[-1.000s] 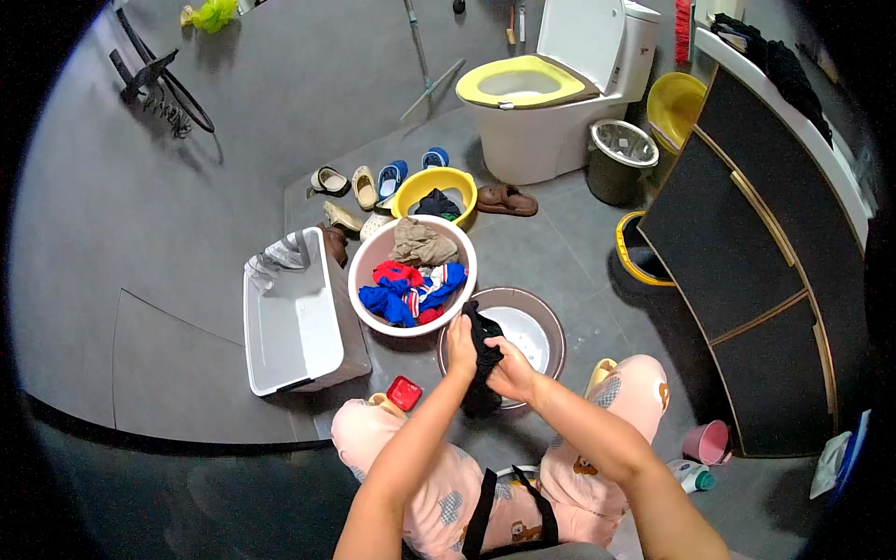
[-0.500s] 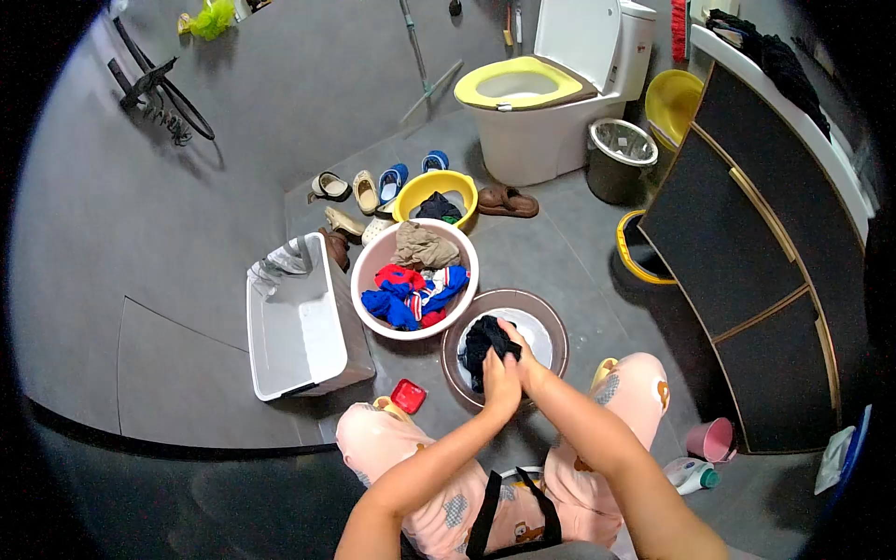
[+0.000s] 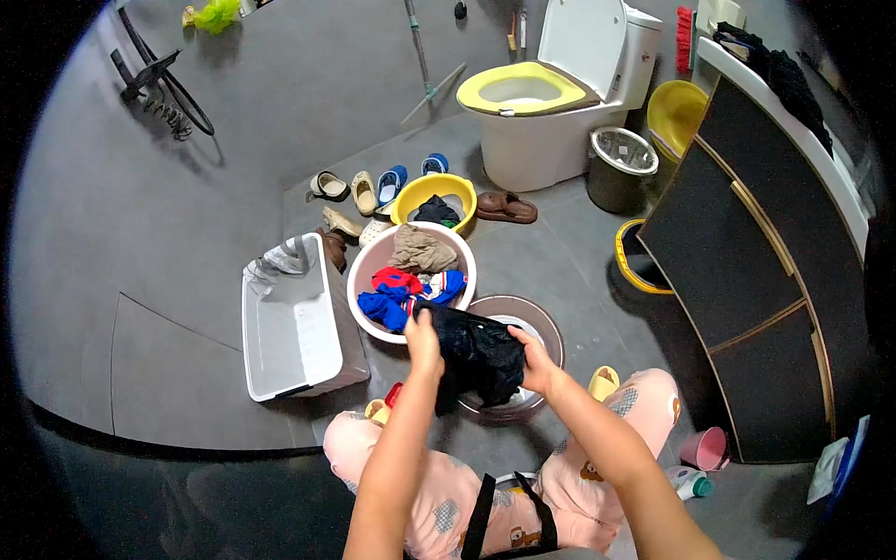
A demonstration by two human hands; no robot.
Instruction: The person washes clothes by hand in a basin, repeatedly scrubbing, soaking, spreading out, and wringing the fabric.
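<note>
A dark wet garment [image 3: 478, 353] is stretched between my two hands above a brownish basin [image 3: 558, 334]. My left hand [image 3: 426, 347] grips its left side, and my right hand [image 3: 536, 362] grips its right side. The cloth covers much of that basin, where something white shows inside. Touching it on the left, a pale pink basin [image 3: 357, 303] contains blue-and-red clothing [image 3: 385, 309] and a beige cloth [image 3: 420, 250]. Behind that, a yellow basin [image 3: 469, 191] has dark cloth [image 3: 436, 212] in it.
A white-grey bin [image 3: 264, 373] with cloth over its edge stands left. Several shoes [image 3: 364, 193] line the wall near the toilet [image 3: 532, 149]. A trash can [image 3: 621, 173] and dark cabinet [image 3: 761, 373] are right. A red item [image 3: 394, 394] lies by my left foot.
My hands have moved apart, from bunching the dark garment together in the basin to holding it spread out and raised above it. My left hand has shifted left.
</note>
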